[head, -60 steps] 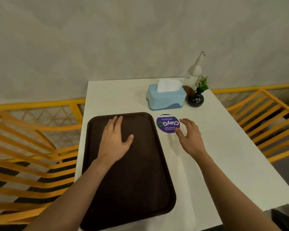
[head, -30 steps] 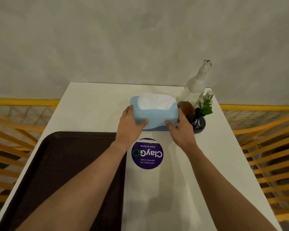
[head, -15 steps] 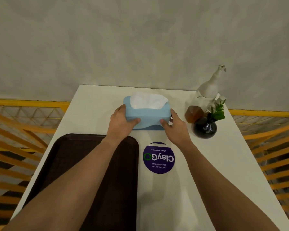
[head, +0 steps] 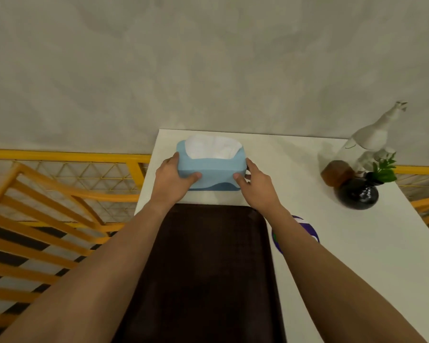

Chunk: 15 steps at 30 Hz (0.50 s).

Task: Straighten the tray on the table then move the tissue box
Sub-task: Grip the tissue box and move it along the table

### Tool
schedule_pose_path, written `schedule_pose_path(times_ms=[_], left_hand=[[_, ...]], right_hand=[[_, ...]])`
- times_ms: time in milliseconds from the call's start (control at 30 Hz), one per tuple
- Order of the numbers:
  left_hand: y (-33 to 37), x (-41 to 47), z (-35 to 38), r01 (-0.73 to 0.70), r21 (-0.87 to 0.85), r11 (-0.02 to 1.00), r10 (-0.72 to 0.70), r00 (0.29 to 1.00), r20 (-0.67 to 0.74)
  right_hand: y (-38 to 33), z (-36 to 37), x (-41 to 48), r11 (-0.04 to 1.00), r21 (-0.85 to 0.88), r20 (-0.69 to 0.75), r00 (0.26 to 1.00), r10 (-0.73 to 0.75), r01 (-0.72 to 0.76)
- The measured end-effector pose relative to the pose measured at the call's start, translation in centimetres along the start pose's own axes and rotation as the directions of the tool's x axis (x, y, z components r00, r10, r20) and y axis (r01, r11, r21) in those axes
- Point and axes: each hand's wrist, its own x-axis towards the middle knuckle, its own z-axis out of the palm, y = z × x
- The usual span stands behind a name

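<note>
The light blue tissue box (head: 214,169) with white tissue showing on top stands near the far left corner of the white table (head: 344,243). My left hand (head: 171,180) grips its left end and my right hand (head: 258,185) grips its right end. The dark brown tray (head: 208,268) lies lengthwise on the table just in front of the box, between my forearms. Its near end runs out of the frame.
A black round vase with a green sprig (head: 359,193), a brown jar (head: 337,173) and a white bottle (head: 374,136) stand at the far right. A purple round sticker (head: 305,230) lies right of the tray. Yellow railings (head: 60,194) flank the table; a grey wall is behind.
Both hands left the tray and the table, took hold of the tissue box and carried it left from beside the vase to the far left corner, behind the tray.
</note>
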Motion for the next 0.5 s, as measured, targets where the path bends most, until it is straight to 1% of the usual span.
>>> schedule_pose_path(times_ms=[133,267,400,500], left_hand=[[-2.5,0.4,-2.5,0.002,-0.017,1.0,-0.002,1.0,0.007],[-4.4,0.3,-4.4,-0.007,-0.037,0.999,0.006,1.0,-0.019],[-5.7,0.3,-5.8,0.025,-0.1,0.995,-0.024,1.0,0.01],[-6.1,0.4,-5.9,0.033,-0.171,0.985,-0.023,0.998,0.056]], right_hand=[[-2.3,2.5,-0.4,1.0,0.002,-0.014,1.0,-0.019,0.019],[-4.0,4.1,-0.7,1.0,-0.008,0.022,1.0,-0.013,0.013],[-4.7,4.8,-0.9,0.998,-0.056,0.022,1.0,0.014,-0.012],[-4.9,5.2,-1.0,0.999,-0.04,0.03,0.999,0.019,-0.018]])
